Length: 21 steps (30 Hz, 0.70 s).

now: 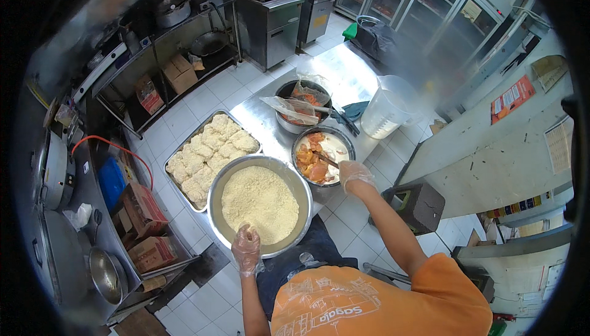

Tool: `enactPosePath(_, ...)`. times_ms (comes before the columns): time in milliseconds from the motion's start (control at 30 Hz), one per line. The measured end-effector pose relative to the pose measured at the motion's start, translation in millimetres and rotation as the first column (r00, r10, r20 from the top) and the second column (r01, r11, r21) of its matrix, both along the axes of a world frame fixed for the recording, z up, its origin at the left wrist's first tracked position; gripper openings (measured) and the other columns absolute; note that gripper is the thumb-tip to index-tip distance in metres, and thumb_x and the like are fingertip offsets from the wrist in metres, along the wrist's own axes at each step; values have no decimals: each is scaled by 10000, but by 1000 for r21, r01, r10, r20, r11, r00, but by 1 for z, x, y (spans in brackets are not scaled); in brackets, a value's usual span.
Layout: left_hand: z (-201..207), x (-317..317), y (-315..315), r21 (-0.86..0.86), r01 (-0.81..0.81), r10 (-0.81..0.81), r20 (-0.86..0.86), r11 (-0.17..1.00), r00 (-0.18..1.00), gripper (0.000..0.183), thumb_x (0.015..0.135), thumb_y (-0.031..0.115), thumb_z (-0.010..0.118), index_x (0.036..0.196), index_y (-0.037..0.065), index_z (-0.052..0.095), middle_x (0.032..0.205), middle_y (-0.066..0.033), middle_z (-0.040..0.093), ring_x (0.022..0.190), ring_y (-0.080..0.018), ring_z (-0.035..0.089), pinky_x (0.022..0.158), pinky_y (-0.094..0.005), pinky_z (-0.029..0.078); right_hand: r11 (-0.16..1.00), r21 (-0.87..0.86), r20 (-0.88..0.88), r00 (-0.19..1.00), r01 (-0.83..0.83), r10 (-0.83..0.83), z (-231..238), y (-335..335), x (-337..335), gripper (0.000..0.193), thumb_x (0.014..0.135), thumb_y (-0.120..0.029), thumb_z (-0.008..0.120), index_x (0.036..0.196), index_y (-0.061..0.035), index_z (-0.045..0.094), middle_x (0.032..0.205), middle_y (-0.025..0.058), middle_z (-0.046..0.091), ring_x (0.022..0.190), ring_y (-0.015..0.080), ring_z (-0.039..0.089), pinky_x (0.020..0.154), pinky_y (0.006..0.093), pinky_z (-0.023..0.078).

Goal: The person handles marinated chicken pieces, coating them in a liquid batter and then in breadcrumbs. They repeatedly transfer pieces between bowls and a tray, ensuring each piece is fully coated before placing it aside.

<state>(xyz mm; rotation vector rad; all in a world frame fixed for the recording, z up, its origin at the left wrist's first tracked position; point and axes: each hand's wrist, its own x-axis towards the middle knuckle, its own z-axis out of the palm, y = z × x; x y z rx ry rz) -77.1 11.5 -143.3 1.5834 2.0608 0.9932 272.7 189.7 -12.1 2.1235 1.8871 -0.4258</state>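
Note:
A large steel bowl (pixel 303 196) of pale breadcrumbs (pixel 258 197) stands before me. My left hand (pixel 247 249), in a clear plastic glove, is at its near rim with fingers curled toward the crumbs; whatever they may hold is hidden. Gloved too, my right hand (pixel 356 176) grips the end of a thin brown utensil (pixel 326 159). That utensil's far end dips into a smaller dark-rimmed bowl (pixel 351 145) of orange meat pieces (pixel 314 167) in white liquid. To the left of the crumbs, a metal tray (pixel 174 183) carries several crumb-coated pieces (pixel 212 151).
Behind the meat bowl, another pot (pixel 284 124) holds orange food and plastic film. A clear measuring jug (pixel 382 111) stands right of it on the steel table (pixel 258 103). Fryers (pixel 270 28) are beyond; shelves with cardboard boxes (pixel 147 207) line the left. A dark bin (pixel 421 207) is at right.

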Motion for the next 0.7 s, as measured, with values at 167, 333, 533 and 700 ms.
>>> enactPosePath(167, 1, -1, 1, 22, 12, -12, 13, 1000, 1000, 274, 924, 179, 741, 1167, 55, 711, 776, -132, 714, 702, -300, 720, 673, -437, 586, 999, -4, 71, 996, -50, 50, 41, 12, 13, 281, 960, -133, 576, 1127, -6, 762, 1146, 232, 757, 1076, 374, 752, 889, 469, 608)
enactPosePath(333, 3, -2, -1, 27, 41, -41, -17, 999, 999, 275, 906, 175, 754, 1146, 49, 707, 752, -121, 696, 678, -311, 702, 649, -444, 573, 971, -208, 30, 992, -115, 124, 44, -11, 9, 300, 963, -159, 570, 1149, -22, 763, 1170, 229, 752, 1083, 380, 746, 905, 476, 600)
enactPosePath(533, 3, -2, -1, 44, 60, -60, 2, 997, 998, 282, 888, 159, 757, 1146, 67, 691, 726, -111, 673, 652, -312, 679, 634, -450, 563, 999, -42, -98, 995, -23, 19, -9, -24, -7, 319, 977, -222, 557, 1137, -42, 767, 1157, 220, 754, 1058, 391, 746, 899, 493, 591)
enactPosePath(700, 5, -3, -2, 74, 94, -92, -28, 993, 995, 308, 887, 159, 756, 1173, 84, 672, 728, -104, 671, 665, -304, 684, 639, -445, 566, 993, -83, -60, 995, -86, 81, 41, -13, 14, 328, 990, -218, 528, 1132, -43, 767, 1165, 219, 752, 1069, 391, 742, 901, 491, 591)
